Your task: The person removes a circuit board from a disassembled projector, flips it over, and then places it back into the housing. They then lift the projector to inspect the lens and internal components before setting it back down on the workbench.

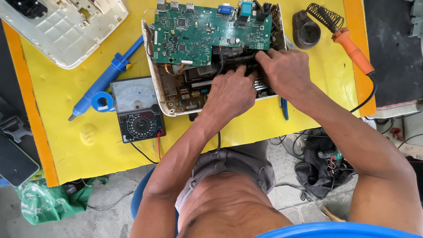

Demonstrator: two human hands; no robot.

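While both my hands press into the opened device (174,99) on the yellow table (66,145), my left hand (229,92) and right hand (284,70) hide a black part; whether they grip it, I cannot tell. The green circuit board (207,33) lies above.
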